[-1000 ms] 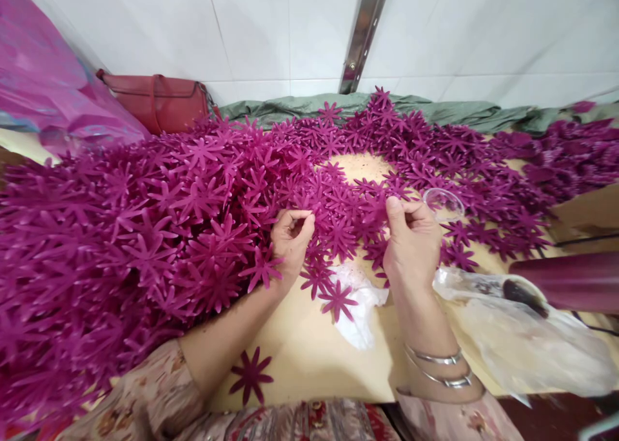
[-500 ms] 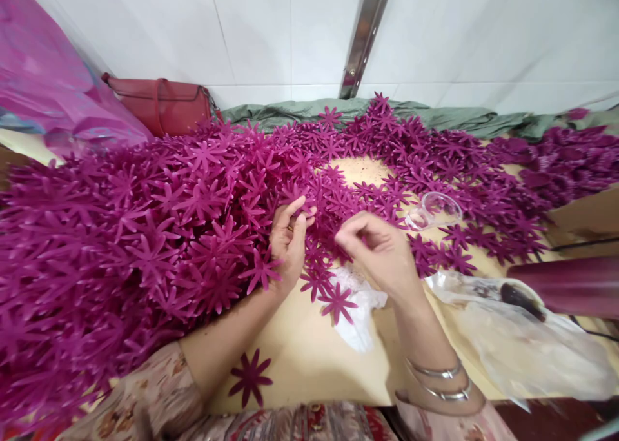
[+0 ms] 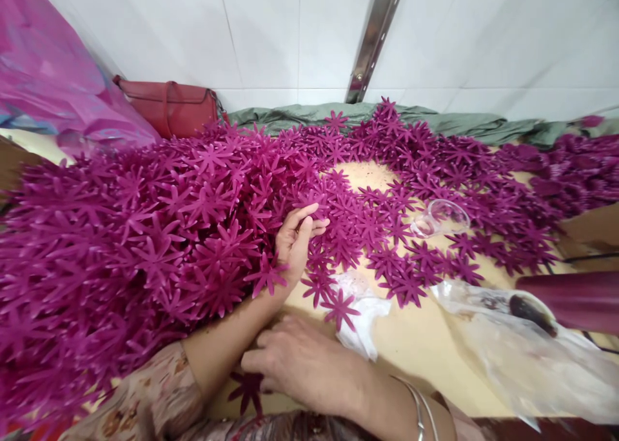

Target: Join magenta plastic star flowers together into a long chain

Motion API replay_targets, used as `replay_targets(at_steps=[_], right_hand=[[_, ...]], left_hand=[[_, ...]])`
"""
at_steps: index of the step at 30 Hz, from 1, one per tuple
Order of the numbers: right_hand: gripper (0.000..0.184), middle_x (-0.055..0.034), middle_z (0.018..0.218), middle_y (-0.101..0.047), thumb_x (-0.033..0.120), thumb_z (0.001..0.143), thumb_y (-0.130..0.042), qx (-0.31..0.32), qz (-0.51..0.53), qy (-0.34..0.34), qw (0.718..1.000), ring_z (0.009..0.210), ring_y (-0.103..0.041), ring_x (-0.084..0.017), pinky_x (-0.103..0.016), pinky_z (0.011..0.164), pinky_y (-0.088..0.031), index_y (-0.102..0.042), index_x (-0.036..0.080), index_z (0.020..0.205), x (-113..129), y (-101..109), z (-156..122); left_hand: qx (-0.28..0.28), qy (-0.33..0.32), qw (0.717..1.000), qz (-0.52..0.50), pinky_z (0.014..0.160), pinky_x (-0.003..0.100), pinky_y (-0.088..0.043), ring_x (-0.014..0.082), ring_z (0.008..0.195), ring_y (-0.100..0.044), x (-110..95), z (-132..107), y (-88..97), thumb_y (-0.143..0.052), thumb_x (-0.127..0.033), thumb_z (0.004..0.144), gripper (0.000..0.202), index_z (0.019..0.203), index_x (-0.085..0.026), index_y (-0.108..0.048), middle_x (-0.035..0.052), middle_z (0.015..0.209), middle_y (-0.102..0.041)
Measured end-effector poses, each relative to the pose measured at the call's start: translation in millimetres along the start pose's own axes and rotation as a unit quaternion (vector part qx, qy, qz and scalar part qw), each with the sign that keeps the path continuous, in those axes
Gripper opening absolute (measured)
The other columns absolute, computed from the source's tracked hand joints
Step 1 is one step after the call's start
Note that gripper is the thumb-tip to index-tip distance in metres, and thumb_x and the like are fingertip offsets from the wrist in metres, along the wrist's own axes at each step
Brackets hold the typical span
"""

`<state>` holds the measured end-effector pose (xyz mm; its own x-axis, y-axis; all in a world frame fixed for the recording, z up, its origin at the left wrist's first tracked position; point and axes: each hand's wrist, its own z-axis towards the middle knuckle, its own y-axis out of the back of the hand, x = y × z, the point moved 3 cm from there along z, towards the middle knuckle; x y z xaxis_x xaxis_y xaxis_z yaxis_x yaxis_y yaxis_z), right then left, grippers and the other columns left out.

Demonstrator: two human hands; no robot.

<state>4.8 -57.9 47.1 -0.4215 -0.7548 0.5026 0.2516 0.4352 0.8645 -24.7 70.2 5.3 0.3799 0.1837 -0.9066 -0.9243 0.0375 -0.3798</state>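
Observation:
A large heap of purple star-shaped flower pieces (image 3: 145,222) covers the tan table (image 3: 425,344) on the left and along the back. My left hand (image 3: 294,241) rests at the heap's edge, palm up, fingers loosely apart, holding nothing that I can see. My right hand (image 3: 294,363) lies low near the table's front edge, fingers bent down onto a single purple flower piece (image 3: 246,389) beside my left forearm. Whether it grips the piece is hidden. A lone flower piece (image 3: 341,309) lies on a white crumpled plastic (image 3: 362,331).
A small clear cup (image 3: 442,216) lies among the flowers right of centre. A clear plastic bag (image 3: 532,357) and a dark maroon tube (image 3: 570,299) sit at the right. A red handbag (image 3: 174,109), pink plastic (image 3: 58,86), green cloth (image 3: 435,118) and a metal rail (image 3: 374,38) line the tiled wall.
My right hand dropped from the flowers near the cup down and left to the table's front edge, onto a lone flower piece. My left hand's fingers opened a little.

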Motion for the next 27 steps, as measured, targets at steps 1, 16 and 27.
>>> replay_targets(at_steps=[1,16,27], right_hand=[[0.008,0.0023,0.080,-0.074,0.027,0.098,-0.063,-0.002,-0.012,0.004,1.000,0.074,-0.065,-0.015,-0.033,0.069,-0.039,-0.069,0.023,0.094,1,-3,1],[0.017,0.0006,0.086,-0.074,0.021,0.101,-0.060,-0.192,-0.001,-0.170,0.967,0.077,-0.063,-0.015,-0.033,0.078,-0.041,-0.067,0.021,0.085,-33,96,-38],[0.008,-0.0044,0.096,-0.072,0.023,0.097,-0.060,-0.549,-0.035,-0.250,0.797,0.091,-0.067,-0.021,-0.038,0.087,-0.052,-0.067,0.022,0.097,-110,105,-55]], left_hand=[[-0.004,0.000,1.000,-0.003,0.083,0.029,-0.065,0.0176,0.092,-0.078,1,0,0.5,-0.070,-0.046,0.093,0.031,0.113,-0.024,-0.076,0.0074,0.124,-0.072],[-0.024,0.028,0.999,-0.039,0.085,0.031,-0.062,0.0182,0.090,-0.077,8,3,2.5,-0.073,-0.048,0.089,0.036,0.114,-0.022,-0.074,0.0067,0.106,-0.078],[-0.038,-0.027,0.999,0.021,0.080,0.025,-0.060,0.0127,0.084,-0.070,4,3,1.6,-0.076,-0.040,0.088,0.024,0.101,-0.021,-0.077,0.0039,0.097,-0.076]])
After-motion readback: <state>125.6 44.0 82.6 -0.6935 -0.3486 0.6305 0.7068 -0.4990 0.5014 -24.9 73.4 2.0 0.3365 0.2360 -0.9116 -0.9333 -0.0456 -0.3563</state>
